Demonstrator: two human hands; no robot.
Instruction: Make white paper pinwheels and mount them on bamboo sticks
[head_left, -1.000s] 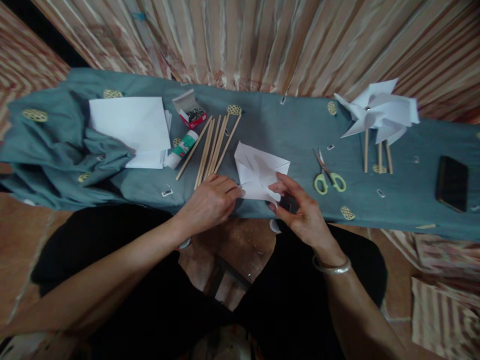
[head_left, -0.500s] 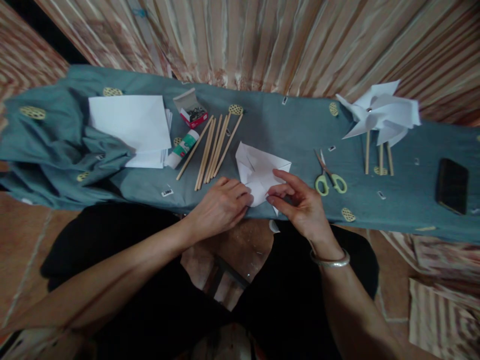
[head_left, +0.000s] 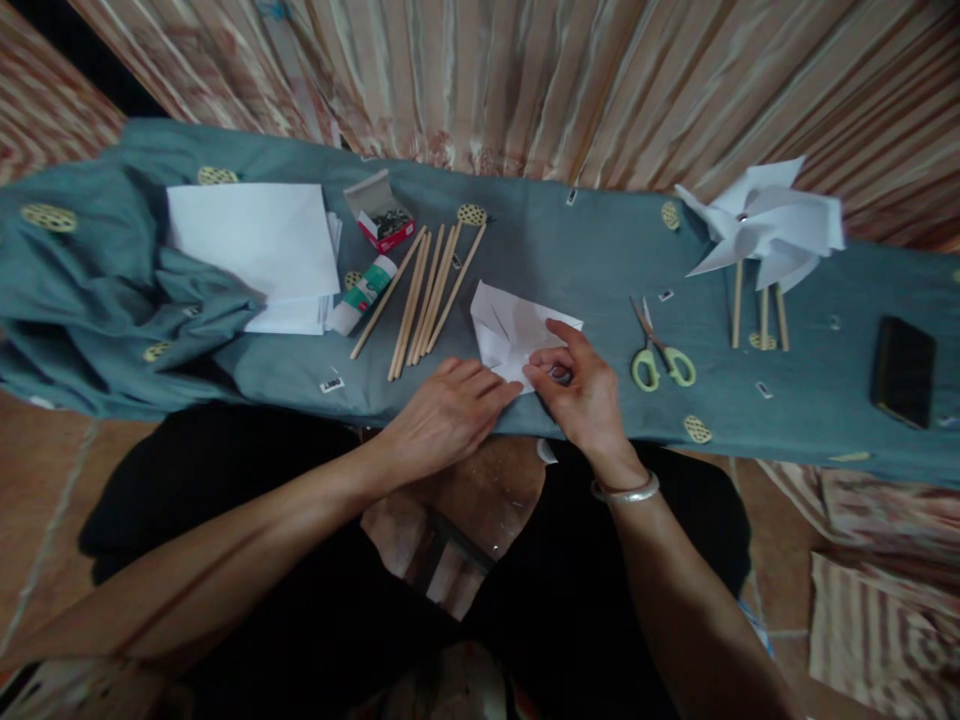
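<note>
Grips a creased, slit sheet of white paper by the near edge of the cloth-covered desk, with the left hand narrowed on its near side and the right hand pinching close beside; hides the near corner under both, cannot make out the fold there. Has smooth wooden sticks just beyond the left hand, pointed scissors near the right, curled, overlapping pinwheels farther right; leaves open room beyond the paper, between sticks and scissors.

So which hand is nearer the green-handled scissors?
Right. The right hand is a little left of the green-handled scissors; the left hand is farther left, beyond the right one.
</note>
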